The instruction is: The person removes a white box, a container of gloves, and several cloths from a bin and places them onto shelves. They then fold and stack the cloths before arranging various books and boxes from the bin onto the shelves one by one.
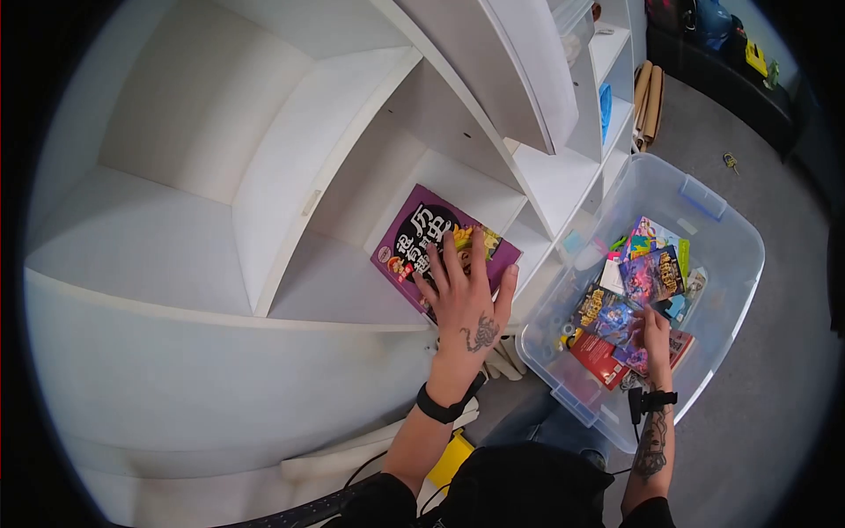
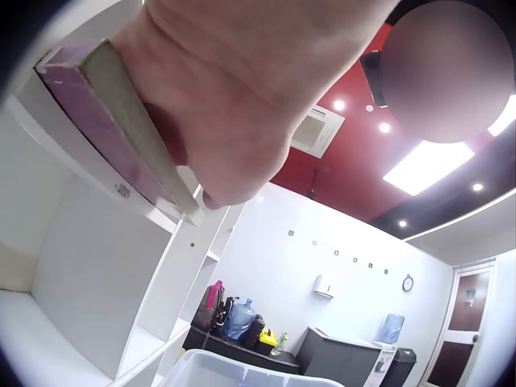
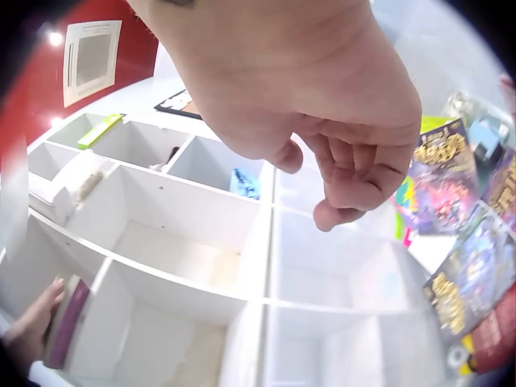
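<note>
A thick purple book (image 1: 396,231) with a black circle on its cover leans in a white shelf compartment. My left hand (image 1: 466,304) lies across the cover with fingers spread, its thumb by the book's right side. The left wrist view shows the palm (image 2: 234,105) close against the book's edge (image 2: 121,105). At the left of the right wrist view, the same book (image 3: 68,326) stands beside the left fingers. Over the clear bin (image 1: 748,290) is my right hand (image 1: 654,339), above several colourful books (image 1: 607,312). In the right wrist view this hand (image 3: 314,97) hangs loosely curled, holding nothing.
White shelving (image 1: 290,132) fills the left and middle, with a pale rounded panel (image 1: 528,79) jutting above the book. Rolled brown tubes (image 1: 650,101) and a black bench (image 1: 748,92) stand behind the bin. Something yellow (image 1: 451,459) is low beside the person.
</note>
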The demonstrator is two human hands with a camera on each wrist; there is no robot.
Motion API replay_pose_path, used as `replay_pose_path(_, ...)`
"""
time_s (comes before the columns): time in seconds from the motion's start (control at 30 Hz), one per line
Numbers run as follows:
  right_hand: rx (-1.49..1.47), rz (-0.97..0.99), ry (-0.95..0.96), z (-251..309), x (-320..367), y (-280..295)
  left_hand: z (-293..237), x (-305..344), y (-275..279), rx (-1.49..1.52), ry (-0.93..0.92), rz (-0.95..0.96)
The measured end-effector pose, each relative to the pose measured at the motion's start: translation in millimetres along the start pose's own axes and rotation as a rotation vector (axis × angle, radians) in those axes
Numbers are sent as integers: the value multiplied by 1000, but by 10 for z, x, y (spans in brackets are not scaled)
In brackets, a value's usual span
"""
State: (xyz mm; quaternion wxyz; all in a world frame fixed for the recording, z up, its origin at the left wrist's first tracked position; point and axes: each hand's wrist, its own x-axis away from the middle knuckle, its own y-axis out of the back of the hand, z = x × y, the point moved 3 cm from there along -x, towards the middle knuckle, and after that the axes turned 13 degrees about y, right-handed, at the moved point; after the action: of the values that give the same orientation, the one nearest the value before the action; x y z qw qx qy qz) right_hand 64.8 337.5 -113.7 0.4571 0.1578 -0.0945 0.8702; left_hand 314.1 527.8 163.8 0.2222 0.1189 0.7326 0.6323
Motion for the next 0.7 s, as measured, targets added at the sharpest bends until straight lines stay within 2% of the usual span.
replay_pose_path(0.07,272,9,34,-351,-36,237,37,-9,-72,-79,3,-8)
replay_pose_path(0.17,987,159,339,-671,47,436,65,-29,-197,-83,29,-17)
replay_pose_path(0.27,1010,194,163,-741,174,538,64,-39,-360,-67,52,-98)
replay_pose_path(0.37,1027,212,230,-1087,76,601,123,-121,-400,-176,74,-131)
replay_pose_path(0.43,932,59,291,-1065,133,591,250,-137,-458,-211,27,-139)
replay_pose_path(0.47,978,83,217,-1217,97,664,310,-148,-503,-173,-3,-164)
replay_pose_path(0.53,969,-39,109,-1279,111,728,196,-145,-399,-143,33,-119)
replay_pose_path(0.6,991,1,-62,-1703,-1,847,157,-151,-425,-164,30,-116)
replay_pose_path(0.7,834,153,-281,-2220,-22,792,202,-213,-389,-154,32,-97)
